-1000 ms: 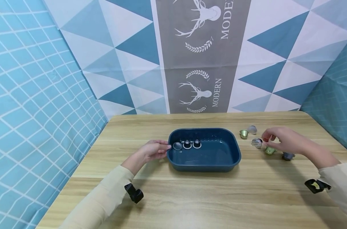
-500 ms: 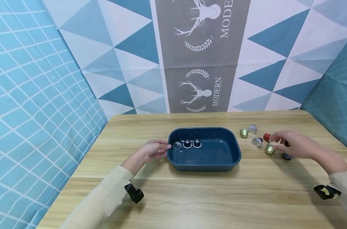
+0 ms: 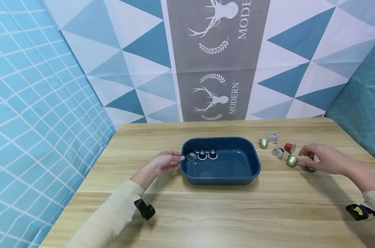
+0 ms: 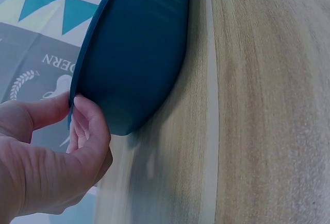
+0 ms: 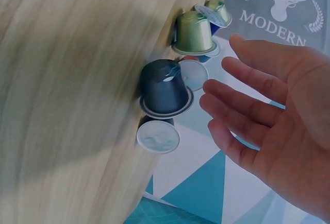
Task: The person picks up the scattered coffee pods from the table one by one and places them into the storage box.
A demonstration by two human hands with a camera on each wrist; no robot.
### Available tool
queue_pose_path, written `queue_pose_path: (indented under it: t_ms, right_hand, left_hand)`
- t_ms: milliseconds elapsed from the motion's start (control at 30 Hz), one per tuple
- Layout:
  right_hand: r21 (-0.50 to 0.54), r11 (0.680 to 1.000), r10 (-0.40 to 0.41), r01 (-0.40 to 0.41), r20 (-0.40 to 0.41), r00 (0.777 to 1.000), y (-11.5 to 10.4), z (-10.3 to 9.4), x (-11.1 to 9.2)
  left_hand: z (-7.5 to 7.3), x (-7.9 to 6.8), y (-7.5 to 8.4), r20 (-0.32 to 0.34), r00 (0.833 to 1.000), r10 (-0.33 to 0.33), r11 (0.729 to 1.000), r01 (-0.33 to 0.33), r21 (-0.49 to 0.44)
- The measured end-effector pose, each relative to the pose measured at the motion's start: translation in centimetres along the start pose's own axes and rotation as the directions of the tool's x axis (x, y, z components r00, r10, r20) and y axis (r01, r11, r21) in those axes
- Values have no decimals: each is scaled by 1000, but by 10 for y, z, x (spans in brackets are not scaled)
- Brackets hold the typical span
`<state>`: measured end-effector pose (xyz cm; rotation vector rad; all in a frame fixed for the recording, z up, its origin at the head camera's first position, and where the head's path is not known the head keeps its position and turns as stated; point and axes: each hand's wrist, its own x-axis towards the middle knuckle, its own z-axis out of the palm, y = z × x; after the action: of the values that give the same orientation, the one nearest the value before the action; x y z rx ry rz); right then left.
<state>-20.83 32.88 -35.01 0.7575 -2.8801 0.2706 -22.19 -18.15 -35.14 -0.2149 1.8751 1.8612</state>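
My left hand (image 3: pixel 169 162) pinches the left rim of a dark blue plastic basin (image 3: pixel 220 181), thumb on one side and fingers on the other. Inside the basin, along its left part, are several coffee capsules: two dark ones (image 3: pixel 202 155) stand on their lids, and another shows its silver lid (image 3: pixel 192 157). My right hand (image 3: pixel 327 159) hovers at the right with fingers spread and nothing between them. Just past its fingertips are a dark capsule (image 5: pixel 164 87) and a green capsule (image 5: pixel 193 34). A white-lidded capsule (image 5: pixel 159 136) lies beside the dark one.
More capsules lie loose on the wooden table (image 3: pixel 206 213) right of the basin: a red one (image 3: pixel 289 148), a second green one (image 3: pixel 263 143) and two with silver lids (image 3: pixel 277 153) facing up. Patterned cloth (image 3: pixel 138 62) hangs behind and beside the table.
My right hand has drawn back to the right from the red capsule, leaving it uncovered on the table, and its fingers are now near the green and dark capsules. The left hand stays at the rim.
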Motion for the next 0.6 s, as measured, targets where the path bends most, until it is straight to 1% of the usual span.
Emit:
queue_pose_path:
  t_ms: [100,167,367,500,600]
  right_hand:
    - [-9,1000,10,-10,19,1000,3,1,-1]
    - [-34,999,13,-11,35,999,7,1,-2]
    - [-109,994,-6,14,70,998,15,2,-8]
    - [-92,996,25,-14,118,993,17,2,-9]
    - [-74,997,41,-31,136,990,17,4,-10]
  left_hand:
    - [0,0,0,3,1000,1,1000,-1,-7]
    - [0,0,1,4,1000,3,1000,-3,-5]
    - [0,1,2,10,1000,-1,1000,1,-8]
    - [-1,1,3,20,1000,-6,1000,7,-17]
    - [-1,1,3,23,1000,-6,1000,6,-20]
